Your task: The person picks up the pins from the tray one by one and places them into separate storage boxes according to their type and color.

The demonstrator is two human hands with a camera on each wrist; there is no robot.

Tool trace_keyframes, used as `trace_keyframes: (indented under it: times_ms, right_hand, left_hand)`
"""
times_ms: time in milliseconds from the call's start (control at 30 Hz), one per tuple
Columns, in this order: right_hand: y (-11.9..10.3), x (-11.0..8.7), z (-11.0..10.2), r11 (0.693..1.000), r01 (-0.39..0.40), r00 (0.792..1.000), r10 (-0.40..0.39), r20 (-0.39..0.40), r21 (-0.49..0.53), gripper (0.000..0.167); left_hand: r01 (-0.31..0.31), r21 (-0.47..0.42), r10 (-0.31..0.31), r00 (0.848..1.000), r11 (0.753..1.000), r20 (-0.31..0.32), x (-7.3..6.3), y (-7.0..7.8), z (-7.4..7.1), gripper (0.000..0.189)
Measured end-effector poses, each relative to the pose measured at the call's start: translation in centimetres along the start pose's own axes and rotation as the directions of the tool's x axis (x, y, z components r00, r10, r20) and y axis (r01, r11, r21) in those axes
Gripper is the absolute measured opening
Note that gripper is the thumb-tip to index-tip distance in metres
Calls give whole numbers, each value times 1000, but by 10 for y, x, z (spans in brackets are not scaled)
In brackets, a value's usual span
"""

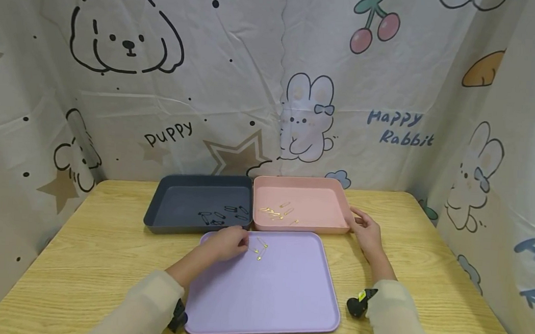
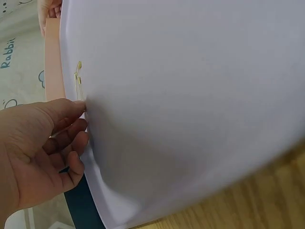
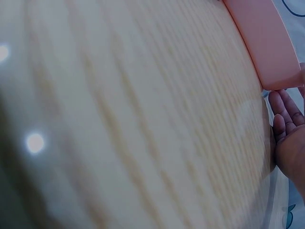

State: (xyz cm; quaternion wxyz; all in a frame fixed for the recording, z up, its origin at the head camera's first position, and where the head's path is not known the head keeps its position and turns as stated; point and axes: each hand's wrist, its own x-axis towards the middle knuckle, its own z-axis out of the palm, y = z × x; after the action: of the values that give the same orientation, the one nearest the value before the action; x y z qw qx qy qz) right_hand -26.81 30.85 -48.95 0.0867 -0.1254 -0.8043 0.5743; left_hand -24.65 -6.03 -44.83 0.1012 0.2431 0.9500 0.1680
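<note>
My left hand (image 1: 230, 244) is over the far left part of the purple tray (image 1: 282, 301). Its thumb and forefinger meet at the end of a gold safety pin (image 2: 80, 88) and appear to pinch it; the fingertips partly hide the contact. Beside it, more gold safety pins (image 1: 262, 252) lie on the purple tray. At the near right corner of the pink tray (image 1: 303, 187), my right hand (image 1: 368, 237) touches the outside of the wall with loosely bent fingers. Several gold safety pins (image 1: 274, 212) lie inside the pink tray.
Left of the pink tray, a dark grey tray (image 1: 183, 197) holds several black safety pins (image 1: 218, 216). All three trays stand close together on a wooden table (image 1: 106, 249). A printed curtain (image 1: 236, 83) hangs behind and at both sides.
</note>
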Motion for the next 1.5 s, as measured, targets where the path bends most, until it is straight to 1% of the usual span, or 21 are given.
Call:
trace_keyframes:
  times_ms: [133,467,600,767,867,933,1133,1300,1367,1500]
  right_hand:
    - [0,0,0,1000,-2,1000,2,0,-13,52]
    - [1,1,0,1000,-1,1000,1,1,-1,51]
    - [1,2,0,1000,-5,1000,5,3,-3,51]
    - [1,3,-1,1000,-1,1000,1,4,-2,51]
    - [1,2,-1,1000,3,1000,-3,0,-9,51]
    - [1,2,-1,1000,4,1000,-4,1,-20,52]
    - [2,1,-1,999,-15,1000,16,7,-37,54]
    - [3,2,0,1000,-9,1000,9,0,-13,53]
    - [2,2,0,1000,-22,1000,22,2,-10,53]
    - [1,1,0,999,-46,999,47,20,-24,54]
  left_hand:
    - [23,-5,-23,1000,1000,11,1,1,-1,9]
    - [96,-75,-90,993,993,75,0,2,-1,10]
    - [90,-89,-82,992,992,96,-2,2,-2,10]
    - [45,-143,-34,996,989,78,0,2,-9,9]
    - [15,-171,-6,999,985,53,5,3,-15,5]
    - [6,-187,2,999,982,44,9,5,-19,3]
    - [14,-254,-6,999,967,34,21,14,-28,5]
    - [9,-243,-7,1000,970,8,34,25,-33,5]
    - [-1,-239,0,1000,971,-6,41,30,-35,4]
    - [-20,-259,15,1000,966,-23,53,39,-37,4]
